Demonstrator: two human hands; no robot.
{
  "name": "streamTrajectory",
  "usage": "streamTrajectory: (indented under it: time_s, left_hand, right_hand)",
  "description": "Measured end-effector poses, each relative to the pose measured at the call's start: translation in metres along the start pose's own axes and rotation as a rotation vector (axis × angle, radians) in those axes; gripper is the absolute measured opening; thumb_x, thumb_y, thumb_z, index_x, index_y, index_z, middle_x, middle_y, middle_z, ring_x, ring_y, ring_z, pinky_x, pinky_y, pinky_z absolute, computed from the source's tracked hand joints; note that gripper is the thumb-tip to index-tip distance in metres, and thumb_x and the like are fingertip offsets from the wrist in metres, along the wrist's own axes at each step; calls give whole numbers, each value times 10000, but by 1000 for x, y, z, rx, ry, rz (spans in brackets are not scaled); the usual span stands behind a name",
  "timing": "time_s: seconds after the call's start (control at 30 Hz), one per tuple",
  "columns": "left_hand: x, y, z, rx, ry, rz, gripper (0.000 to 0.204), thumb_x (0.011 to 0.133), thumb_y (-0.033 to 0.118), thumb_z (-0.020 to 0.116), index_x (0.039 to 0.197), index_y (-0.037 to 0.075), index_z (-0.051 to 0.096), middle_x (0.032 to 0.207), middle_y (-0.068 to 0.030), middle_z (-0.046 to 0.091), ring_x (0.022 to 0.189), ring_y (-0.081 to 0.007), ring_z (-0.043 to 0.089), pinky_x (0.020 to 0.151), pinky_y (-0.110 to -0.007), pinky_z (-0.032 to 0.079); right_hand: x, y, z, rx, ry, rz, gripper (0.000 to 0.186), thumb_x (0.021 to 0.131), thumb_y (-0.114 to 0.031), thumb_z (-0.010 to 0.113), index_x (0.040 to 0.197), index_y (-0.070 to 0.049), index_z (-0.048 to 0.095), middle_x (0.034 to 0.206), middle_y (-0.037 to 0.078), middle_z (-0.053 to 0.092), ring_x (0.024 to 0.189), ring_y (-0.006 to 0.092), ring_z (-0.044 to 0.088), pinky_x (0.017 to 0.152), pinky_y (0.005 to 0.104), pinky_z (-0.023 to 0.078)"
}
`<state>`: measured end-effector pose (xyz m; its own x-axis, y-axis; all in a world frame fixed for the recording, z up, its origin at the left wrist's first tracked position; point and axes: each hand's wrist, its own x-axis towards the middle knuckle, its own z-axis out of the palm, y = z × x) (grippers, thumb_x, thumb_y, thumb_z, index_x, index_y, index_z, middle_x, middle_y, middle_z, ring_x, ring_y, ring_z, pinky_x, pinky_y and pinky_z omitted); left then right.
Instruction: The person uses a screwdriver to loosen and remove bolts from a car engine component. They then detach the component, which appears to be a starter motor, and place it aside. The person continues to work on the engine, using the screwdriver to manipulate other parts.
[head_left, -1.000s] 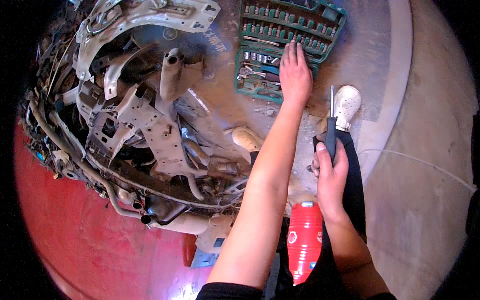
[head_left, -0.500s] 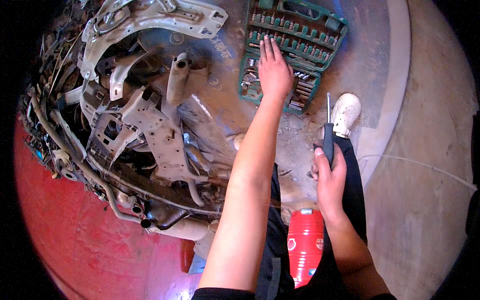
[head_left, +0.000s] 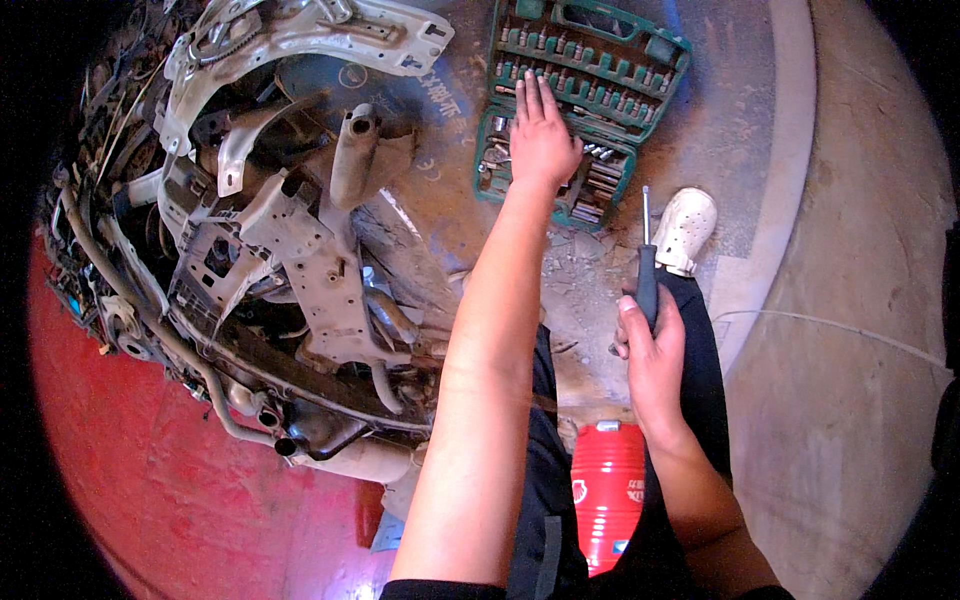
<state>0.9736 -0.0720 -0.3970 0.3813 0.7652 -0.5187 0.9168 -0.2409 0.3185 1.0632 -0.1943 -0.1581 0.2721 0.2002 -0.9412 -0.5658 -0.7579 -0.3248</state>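
Note:
A green socket-set case (head_left: pixel 478 165) lies spread wide on the floor at the top centre. Rows of sockets and bits sit in its lid half, and larger sockets and a ratchet in its lower half. Over the case's middle hinge area rests my left hand (head_left: pixel 546 145), palm down, fingers stretched out and holding nothing visible; whether it touches the case I cannot tell. Lower and to the right, my right hand (head_left: pixel 655 350) grips a screwdriver (head_left: pixel 647 275) by its dark handle, the thin metal shaft pointing up and away from me.
Stripped car metal parts (head_left: pixel 310 270), pipes and wiring are heaped on the left. A red cylindrical container (head_left: pixel 608 490) stands between my legs. My white perforated shoe (head_left: pixel 686 230) is right of the screwdriver. A thin pale cable (head_left: pixel 830 322) crosses the floor at right.
The screwdriver and right hand have shifted slightly left. My left hand stays over the case, fingers still stretched out. The view itself has moved a little.

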Motion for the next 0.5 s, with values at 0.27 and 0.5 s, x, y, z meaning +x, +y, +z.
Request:
streamTrajectory:
  time_s: [0.27,0.5]
  left_hand:
    - [-1,1,3,6,6,-13,1010,711,304,718,1433,-52,107,1515,-223,80,1403,-349,130,1117,-399,235]
    - [0,4,6,22,3,-37,1020,714,317,724,1430,-59,103,1513,-231,76,1404,-351,126,1125,-399,213]
  right_hand:
    - [1,5,0,-58,9,-8,121,897,-135,579,935,-42,512,654,-40,460,517,44,412,447,209,344]
    - [0,9,-1,-37,-2,0,129,893,-133,587,935,-36,513,655,-34,469,520,51,422,449,218,356]
